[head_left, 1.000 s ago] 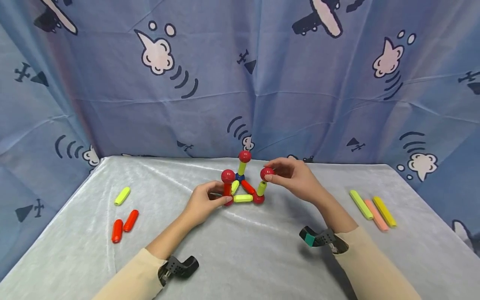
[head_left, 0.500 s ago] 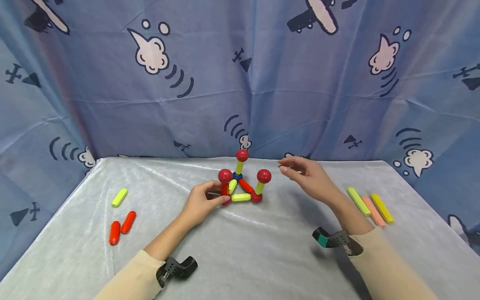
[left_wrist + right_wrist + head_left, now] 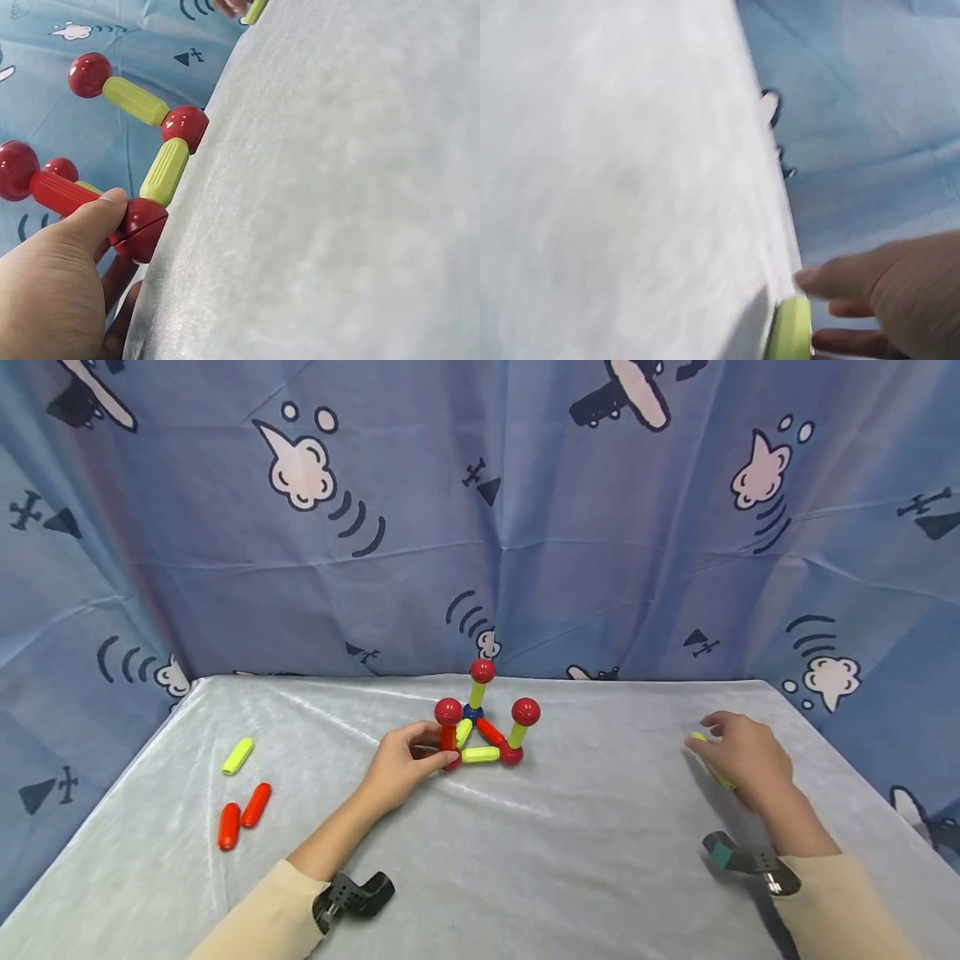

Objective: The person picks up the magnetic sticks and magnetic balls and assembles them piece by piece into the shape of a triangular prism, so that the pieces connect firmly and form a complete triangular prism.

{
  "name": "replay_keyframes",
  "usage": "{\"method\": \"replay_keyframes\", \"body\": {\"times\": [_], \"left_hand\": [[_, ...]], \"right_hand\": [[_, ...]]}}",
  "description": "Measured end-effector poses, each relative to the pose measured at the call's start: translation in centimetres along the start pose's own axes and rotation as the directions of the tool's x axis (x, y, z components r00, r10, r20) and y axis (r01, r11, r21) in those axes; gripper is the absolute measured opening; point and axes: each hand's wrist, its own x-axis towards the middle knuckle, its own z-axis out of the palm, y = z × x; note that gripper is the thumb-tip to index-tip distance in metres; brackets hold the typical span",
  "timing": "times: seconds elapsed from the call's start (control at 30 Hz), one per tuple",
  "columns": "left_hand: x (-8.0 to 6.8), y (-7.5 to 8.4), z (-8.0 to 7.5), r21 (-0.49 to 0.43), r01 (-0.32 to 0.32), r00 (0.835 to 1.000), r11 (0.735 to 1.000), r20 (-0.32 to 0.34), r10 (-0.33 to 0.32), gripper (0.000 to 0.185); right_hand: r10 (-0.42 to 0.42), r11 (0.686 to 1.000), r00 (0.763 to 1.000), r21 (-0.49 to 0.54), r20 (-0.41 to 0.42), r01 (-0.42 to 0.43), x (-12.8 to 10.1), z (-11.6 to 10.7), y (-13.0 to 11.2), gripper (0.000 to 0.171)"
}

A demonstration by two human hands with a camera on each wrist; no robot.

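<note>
A small frame of red balls and yellow-green and red rods (image 3: 483, 731) stands at the middle of the table. My left hand (image 3: 405, 764) pinches its left upright red rod (image 3: 60, 193), with the thumb just above the bottom red ball (image 3: 142, 225). My right hand (image 3: 742, 760) is far to the right, away from the frame. It hovers over the long sticks there, with its fingers reaching onto a yellow-green stick (image 3: 697, 737). The end of that stick (image 3: 791, 330) shows by the fingertips in the blurred right wrist view. The other long sticks are hidden under the hand.
A short yellow-green rod (image 3: 238, 755) and two red rods (image 3: 256, 803) lie at the left of the pale cloth-covered table (image 3: 525, 860). A blue printed curtain (image 3: 480, 527) closes off the back and both sides.
My right hand let go of the red ball on the right upright and swung right and nearer, down over the long sticks. My left hand kept its grip on the frame.
</note>
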Motion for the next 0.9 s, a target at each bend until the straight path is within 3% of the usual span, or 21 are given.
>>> {"method": "replay_keyframes", "body": {"times": [0.13, 0.27, 0.47, 0.6, 0.73, 0.83, 0.9], "left_hand": [[0.1, 0.1, 0.0, -0.003, -0.004, 1.000, 1.000, -0.006, 0.004, 0.027], [0.1, 0.1, -0.1, 0.004, -0.003, 1.000, 1.000, -0.003, 0.003, 0.027], [0.0, 0.1, -0.1, 0.006, -0.017, 1.000, 1.000, -0.009, 0.017, 0.027], [-0.1, 0.1, -0.1, 0.001, -0.019, 1.000, 1.000, -0.012, 0.019, 0.030], [0.1, 0.8, -0.3, -0.053, -0.020, 1.000, 0.998, -0.013, 0.020, 0.049], [0.4, 1.9, -0.7, -0.116, -0.070, 0.997, 0.991, -0.035, 0.066, 0.062], [0.6, 2.6, -1.1, -0.141, -0.123, 0.992, 0.982, -0.046, 0.118, 0.060]], "right_hand": [[0.025, 0.997, 1.000, -0.068, -0.006, -0.025, -0.2, 0.2, 0.4, 0.051], [-0.020, 0.998, 0.999, -0.062, -0.026, 0.018, -0.2, 0.6, 0.4, 0.044], [-0.172, 0.980, 0.980, 0.079, -0.105, 0.181, -0.1, 0.4, -1.3, 0.038], [-0.266, 0.936, 0.953, 0.197, -0.145, 0.291, -1.2, -1.4, -4.9, 0.038], [-0.382, 0.864, 0.906, 0.278, -0.183, 0.420, -2.9, -2.7, -9.7, 0.033], [-0.467, 0.801, 0.860, 0.315, -0.205, 0.510, -4.0, -2.8, -13.2, 0.030], [-0.499, 0.774, 0.842, 0.332, -0.203, 0.539, -4.5, -2.5, -15.6, 0.029]]}}
